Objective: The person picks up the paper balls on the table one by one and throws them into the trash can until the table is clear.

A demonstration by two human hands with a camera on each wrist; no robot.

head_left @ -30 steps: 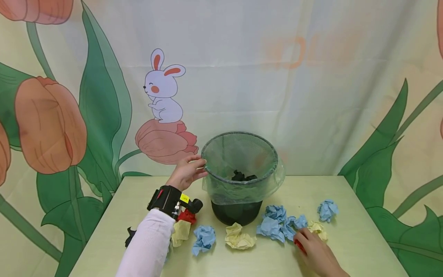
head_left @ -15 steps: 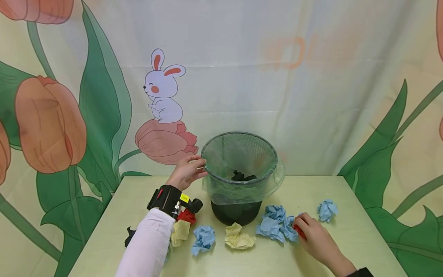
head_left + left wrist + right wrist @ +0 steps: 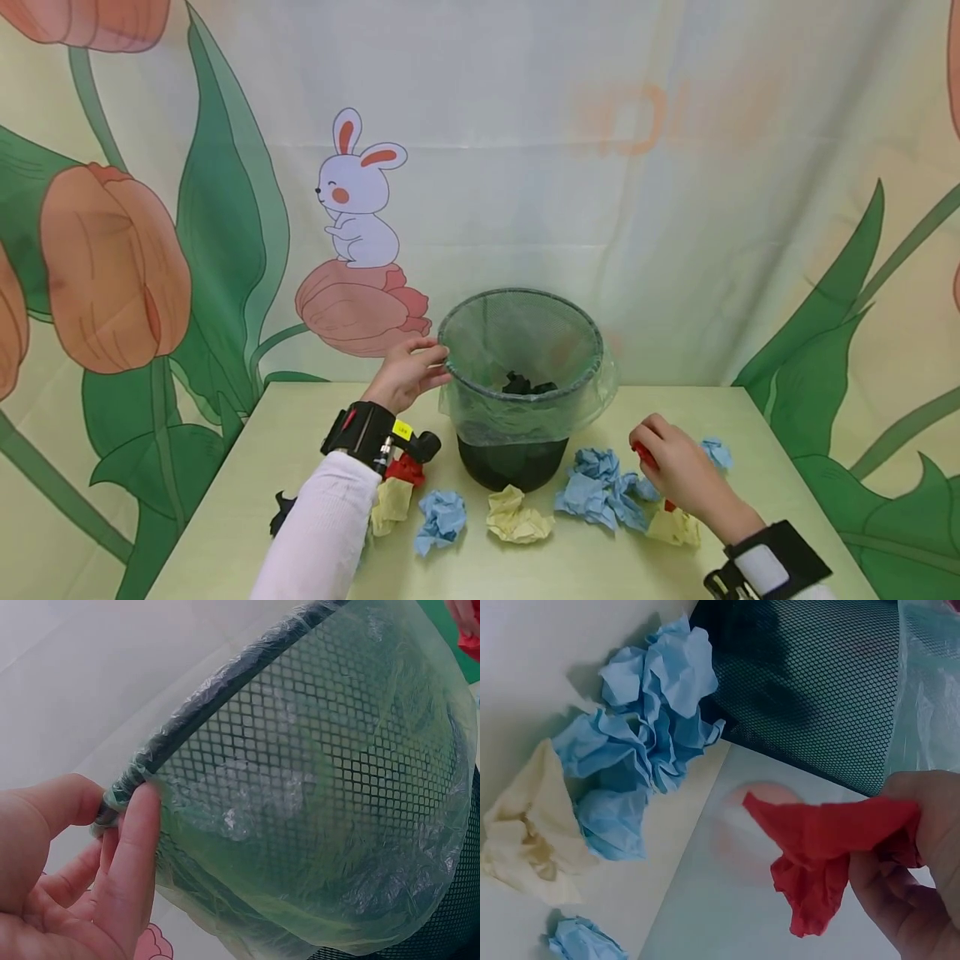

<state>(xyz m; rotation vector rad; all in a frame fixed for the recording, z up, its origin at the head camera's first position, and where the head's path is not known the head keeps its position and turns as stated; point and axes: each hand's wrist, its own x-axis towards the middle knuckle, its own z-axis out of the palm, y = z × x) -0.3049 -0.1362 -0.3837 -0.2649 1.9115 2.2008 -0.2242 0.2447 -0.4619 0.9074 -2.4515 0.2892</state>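
Note:
My left hand (image 3: 405, 373) pinches the left rim of a dark mesh wastebasket (image 3: 513, 464) between thumb and fingers. A thin green plastic bin liner (image 3: 232, 817) is folded over that rim. Dark crumpled paper (image 3: 525, 385) shows inside the basket. My right hand (image 3: 688, 468), raised to the right of the basket, grips a crumpled piece of red paper (image 3: 817, 840). Below that hand lie several crumpled blue papers (image 3: 600, 493) and a crumpled yellow paper (image 3: 675, 527), with a bit of red beside the yellow one.
In front of the basket are another yellow paper ball (image 3: 517, 517) and a blue one (image 3: 441, 518). A red paper (image 3: 406, 470), a yellow one (image 3: 391, 505) and a black scrap (image 3: 282, 512) lie around my left forearm. A printed curtain (image 3: 525, 167) hangs behind the table.
My right hand has lifted from the papers at the right and moved up and away from the front edge with the red paper. The left hand has stayed on the rim.

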